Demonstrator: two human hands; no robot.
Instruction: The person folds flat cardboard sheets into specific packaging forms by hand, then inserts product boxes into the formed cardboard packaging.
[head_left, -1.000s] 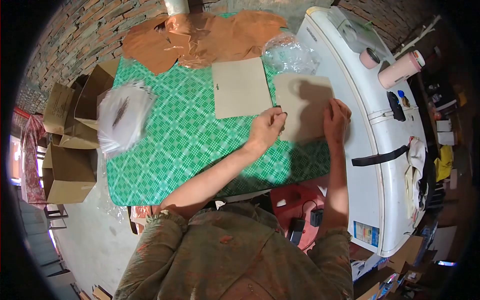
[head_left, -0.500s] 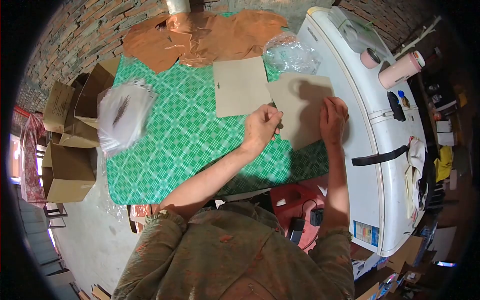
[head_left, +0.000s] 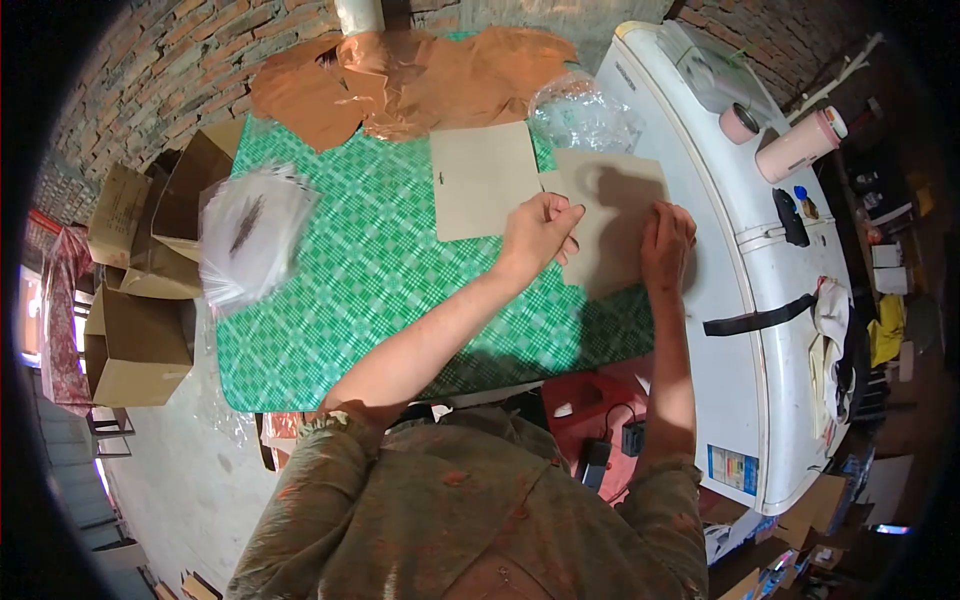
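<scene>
Two beige cardboard sheets rest on the green checked tablecloth. The left cardboard sheet has a small slot near its left edge. The right cardboard sheet lies beside it, partly in shadow. My left hand is over the right sheet's left edge, thumb and fingertips pinched together. Whatever is between them is too small to make out. At the opposite edge, my right hand has its fingers bent around the sheet's right side, thumb toward the sheet.
Copper-coloured sheeting and a clear plastic bag lie at the table's back. Clear plastic sleeves are fanned out at left, near open cardboard boxes. A white fridge borders the table's right side.
My left hand has shifted right and slightly up, its fingertips now further over the right sheet. My right hand stays at that sheet's right edge.
</scene>
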